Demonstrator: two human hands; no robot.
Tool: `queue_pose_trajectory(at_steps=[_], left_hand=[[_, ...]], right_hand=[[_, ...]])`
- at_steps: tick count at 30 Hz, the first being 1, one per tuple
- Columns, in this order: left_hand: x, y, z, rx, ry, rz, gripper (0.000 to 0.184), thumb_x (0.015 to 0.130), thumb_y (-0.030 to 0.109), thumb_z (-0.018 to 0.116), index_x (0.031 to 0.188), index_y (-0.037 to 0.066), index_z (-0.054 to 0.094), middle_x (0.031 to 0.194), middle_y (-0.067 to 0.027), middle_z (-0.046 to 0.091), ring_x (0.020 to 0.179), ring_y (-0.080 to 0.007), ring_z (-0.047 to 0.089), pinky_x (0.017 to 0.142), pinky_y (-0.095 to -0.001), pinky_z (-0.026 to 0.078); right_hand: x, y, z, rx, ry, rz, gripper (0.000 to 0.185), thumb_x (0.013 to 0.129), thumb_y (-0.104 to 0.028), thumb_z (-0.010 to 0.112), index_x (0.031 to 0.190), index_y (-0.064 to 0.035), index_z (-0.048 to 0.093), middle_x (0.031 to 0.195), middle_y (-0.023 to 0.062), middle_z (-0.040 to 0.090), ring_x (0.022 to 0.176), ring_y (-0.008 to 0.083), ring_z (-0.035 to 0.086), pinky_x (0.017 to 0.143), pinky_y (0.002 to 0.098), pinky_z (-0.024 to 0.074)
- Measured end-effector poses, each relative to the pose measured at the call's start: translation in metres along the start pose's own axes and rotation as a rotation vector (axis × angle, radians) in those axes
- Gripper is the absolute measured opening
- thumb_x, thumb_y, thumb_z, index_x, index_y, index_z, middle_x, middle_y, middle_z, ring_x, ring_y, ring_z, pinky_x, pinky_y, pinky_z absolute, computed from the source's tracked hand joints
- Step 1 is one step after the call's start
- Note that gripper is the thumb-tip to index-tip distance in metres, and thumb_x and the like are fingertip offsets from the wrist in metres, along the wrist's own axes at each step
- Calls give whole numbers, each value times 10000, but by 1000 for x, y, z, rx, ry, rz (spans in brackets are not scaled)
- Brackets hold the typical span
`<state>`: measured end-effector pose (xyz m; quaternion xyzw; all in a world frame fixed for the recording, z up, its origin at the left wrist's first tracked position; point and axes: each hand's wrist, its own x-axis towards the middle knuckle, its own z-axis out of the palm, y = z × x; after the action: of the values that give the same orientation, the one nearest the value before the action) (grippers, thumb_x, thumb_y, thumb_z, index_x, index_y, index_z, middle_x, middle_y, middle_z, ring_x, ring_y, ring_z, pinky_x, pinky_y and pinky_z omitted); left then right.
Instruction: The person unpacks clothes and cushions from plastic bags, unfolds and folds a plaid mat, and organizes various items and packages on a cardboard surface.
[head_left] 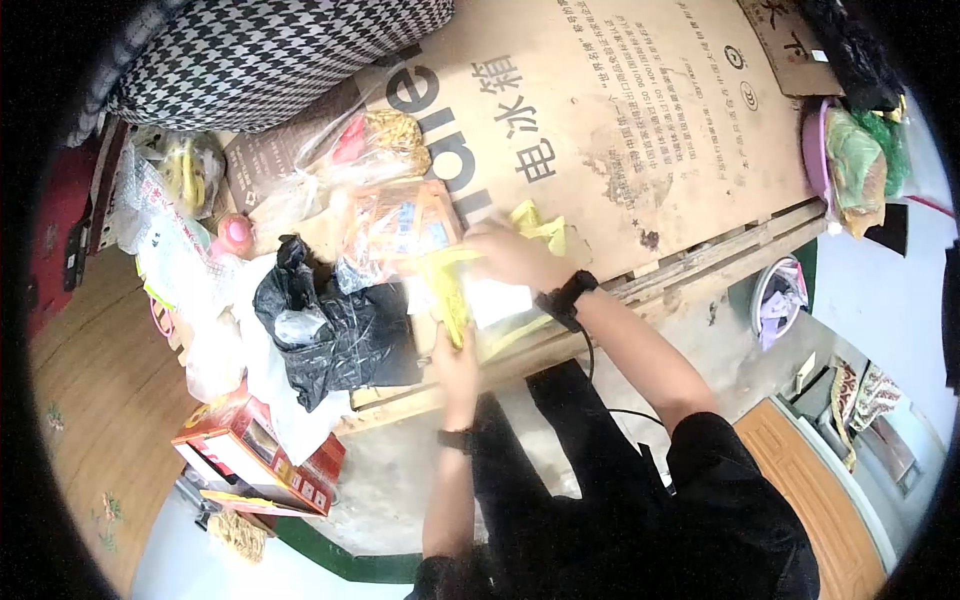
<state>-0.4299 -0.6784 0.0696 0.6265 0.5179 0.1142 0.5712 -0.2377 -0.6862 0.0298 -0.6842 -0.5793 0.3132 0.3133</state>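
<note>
A crumpled yellow plastic bag (447, 285) is stretched near the front edge of the cardboard. My left hand (457, 362) is closed around its lower end. Higher up and to the right, my right hand (505, 255) bends over the yellow material with its fingers closed on it; motion blurs the fingertips. More yellow plastic (540, 226) sticks out beyond the right hand. Beneath the hands lies a white sheet-like thing (503, 303), partly covered. A clear bag with orange and blue packaging (400, 225) lies just beyond the hands.
A black plastic bag (345, 335) sits left of my hands, beside white plastic bags (280, 400) and a red-orange box (255, 450). A clear bag of yellow food (398, 140) lies farther back. Printed cardboard (620, 130) covers the wooden pallet-like platform (720, 255). A checked cloth (270, 60) is at the back.
</note>
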Motion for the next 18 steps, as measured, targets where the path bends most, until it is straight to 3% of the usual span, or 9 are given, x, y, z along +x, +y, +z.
queue_pose_trajectory(at_steps=[2, 4, 6, 7, 9, 10, 14, 16, 18], left_hand=[[-5, 11, -6, 67, -7, 38, 136, 840, 69, 557, 908, -44, 523, 779, -77, 586, 703, -109, 505, 660, -247, 427], [-14, 25, -21, 44, -1, 39, 124, 833, 69, 566, 872, -40, 522, 749, -87, 579, 682, -103, 497, 636, -245, 424], [-25, 38, -44, 272, -153, 131, 136, 820, 68, 577, 826, -44, 501, 711, -114, 547, 680, -96, 487, 614, -251, 419], [-30, 47, -56, 425, -223, 105, 191, 801, 153, 590, 824, -20, 511, 799, -217, 547, 729, -370, 538, 621, -377, 428], [-39, 64, -79, 483, -335, 103, 218, 796, 183, 599, 809, -13, 504, 789, -204, 548, 733, -372, 536, 618, -390, 426], [-42, 65, -88, 545, -452, 112, 245, 790, 213, 608, 794, -6, 497, 779, -192, 550, 736, -375, 533, 614, -404, 425], [-46, 48, -113, 619, -462, 233, 260, 781, 217, 626, 794, 12, 466, 739, -182, 528, 701, -376, 524, 585, -384, 418], [-49, 36, -124, 658, -462, 256, 248, 787, 234, 611, 802, 23, 481, 754, -181, 543, 718, -373, 541, 585, -396, 425], [-54, 28, -133, 693, -491, 281, 236, 788, 238, 605, 795, 32, 490, 753, -173, 553, 712, -363, 549, 581, -399, 432]], right_hand=[[2, -5, -7, 56, -15, 49, 209, 729, -185, 639, 847, -35, 554, 902, 105, 547, 883, 265, 511, 794, 364, 392], [-4, -20, -26, 495, -83, 189, 272, 717, -237, 666, 843, -31, 541, 852, 112, 549, 798, 248, 540, 712, 319, 425], [-9, -21, -30, 593, -167, 242, 302, 698, -252, 693, 828, -24, 543, 802, 115, 559, 788, 219, 553, 663, 296, 436], [-11, -26, -37, 416, -400, 207, 311, 694, -247, 701, 852, -21, 557, 816, 114, 577, 797, 211, 561, 667, 304, 437], [-7, -56, -53, 30, -809, 157, 344, 706, -223, 702, 960, -19, 590, 912, 114, 617, 845, 202, 576, 720, 324, 443], [-9, -53, -40, 31, -815, 153, 344, 706, -223, 702, 960, -19, 590, 912, 114, 617, 845, 202, 576, 720, 324, 443], [-3, -53, -20, 449, -720, -38, 403, 724, -171, 672, 1085, -35, 558, 1055, 128, 579, 988, 225, 534, 860, 317, 404], [24, -53, -12, 538, -174, -18, 515, 708, -220, 668, 1169, -67, 495, 1177, 131, 502, 1051, 228, 498, 855, 306, 408], [49, -76, 3, 13, 12, 32, 641, 697, -223, 676, 1262, -97, 402, 1288, 142, 399, 1151, 302, 413, 970, 404, 324]])
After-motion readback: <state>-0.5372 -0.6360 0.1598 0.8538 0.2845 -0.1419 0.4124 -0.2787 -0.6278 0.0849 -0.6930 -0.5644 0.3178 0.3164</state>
